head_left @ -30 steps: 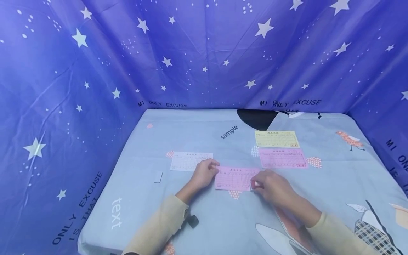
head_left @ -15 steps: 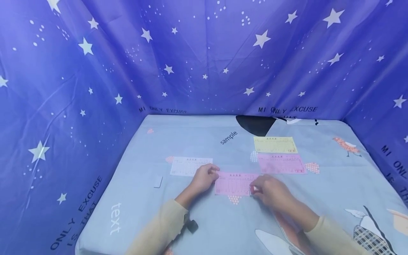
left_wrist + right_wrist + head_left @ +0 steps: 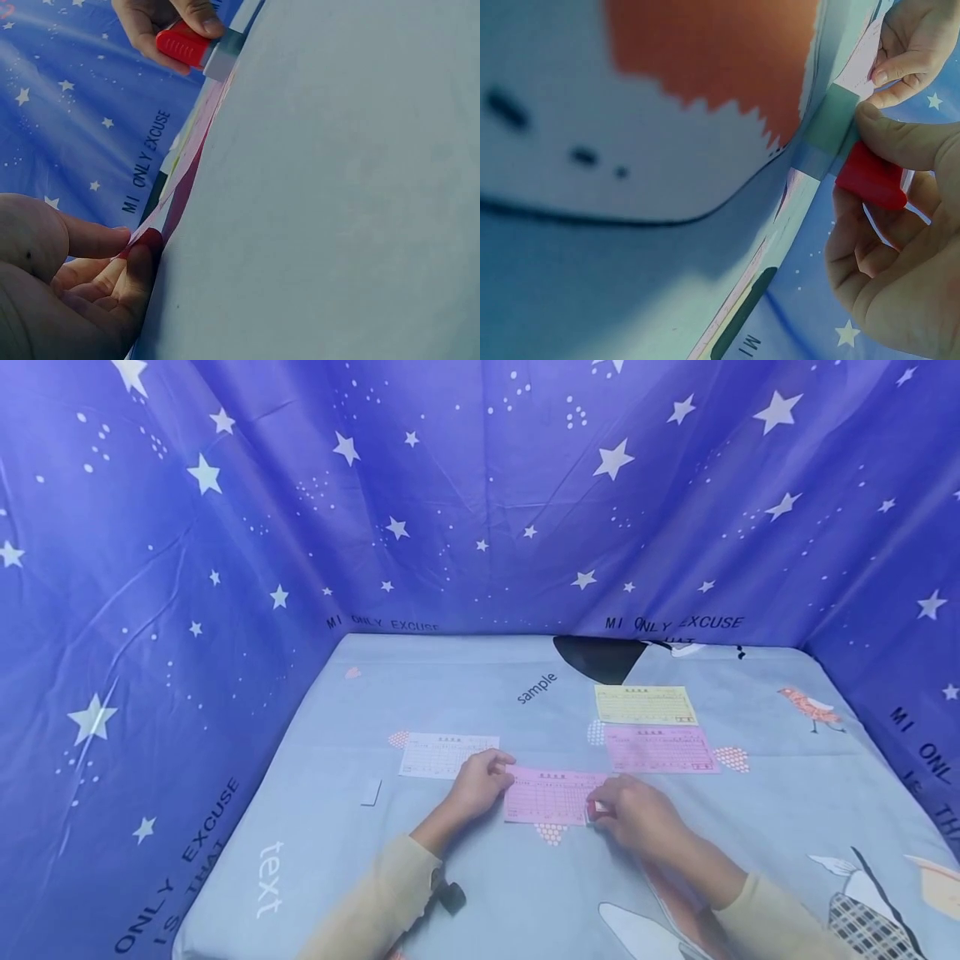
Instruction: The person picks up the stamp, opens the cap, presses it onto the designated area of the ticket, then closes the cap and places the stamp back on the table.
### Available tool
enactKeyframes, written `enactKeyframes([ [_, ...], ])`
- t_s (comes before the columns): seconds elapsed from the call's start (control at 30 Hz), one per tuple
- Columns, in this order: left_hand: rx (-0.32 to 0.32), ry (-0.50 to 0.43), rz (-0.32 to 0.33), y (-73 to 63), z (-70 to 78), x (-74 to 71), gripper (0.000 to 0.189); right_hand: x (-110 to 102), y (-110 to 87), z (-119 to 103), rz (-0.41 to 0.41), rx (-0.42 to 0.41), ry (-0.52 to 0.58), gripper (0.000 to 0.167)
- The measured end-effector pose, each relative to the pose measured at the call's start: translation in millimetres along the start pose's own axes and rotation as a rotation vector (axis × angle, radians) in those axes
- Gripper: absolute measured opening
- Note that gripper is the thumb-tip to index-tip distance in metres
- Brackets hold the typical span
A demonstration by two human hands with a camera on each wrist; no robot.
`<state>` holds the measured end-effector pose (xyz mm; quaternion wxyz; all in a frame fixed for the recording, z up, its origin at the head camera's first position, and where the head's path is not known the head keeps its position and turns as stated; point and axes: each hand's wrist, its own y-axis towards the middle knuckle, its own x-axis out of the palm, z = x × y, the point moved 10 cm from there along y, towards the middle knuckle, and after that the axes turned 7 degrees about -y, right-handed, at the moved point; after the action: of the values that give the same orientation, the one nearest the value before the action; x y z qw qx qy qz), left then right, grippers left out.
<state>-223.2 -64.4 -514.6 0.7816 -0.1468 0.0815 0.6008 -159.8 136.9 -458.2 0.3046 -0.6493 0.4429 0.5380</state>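
In the head view, a pink printed slip (image 3: 546, 797) lies on the light blue cloth between both hands. My left hand (image 3: 478, 783) pinches its left end; in the left wrist view the slip (image 3: 184, 176) bows slightly off the cloth there. With thumb and fingers, my right hand (image 3: 641, 812) grips a small stamp by its red handle (image 3: 871, 177). The stamp's grey-and-clear body (image 3: 831, 124) stands at the slip's right end, near the lower corner. Its printing face is hidden. Partly behind my left hand lies a white slip (image 3: 437, 755).
A yellow slip (image 3: 647, 704) and a second pink slip (image 3: 662, 749) lie one above the other at the back right, each with a red boxed mark. A small pale rectangular piece (image 3: 372, 792) lies left of my left hand. Starry purple curtains (image 3: 480, 493) enclose the table.
The head view has tilted up a little, so everything sits lower in it. Both hands, the pink slip and the stamp stay nearly in place.
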Motion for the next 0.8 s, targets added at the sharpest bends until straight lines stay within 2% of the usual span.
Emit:
enactKeyframes([
  [0.4, 0.006, -0.004, -0.007, 1.6, -0.8, 2.4, 0.029, -2.0, 0.3, 1.4, 0.042, -0.019, 0.015, 0.029],
  [0.8, 0.032, 0.031, -0.025, 0.6, -0.4, 4.4, 0.032, 3.2, 2.6, 4.6, -0.011, 0.035, -0.004, 0.025],
])
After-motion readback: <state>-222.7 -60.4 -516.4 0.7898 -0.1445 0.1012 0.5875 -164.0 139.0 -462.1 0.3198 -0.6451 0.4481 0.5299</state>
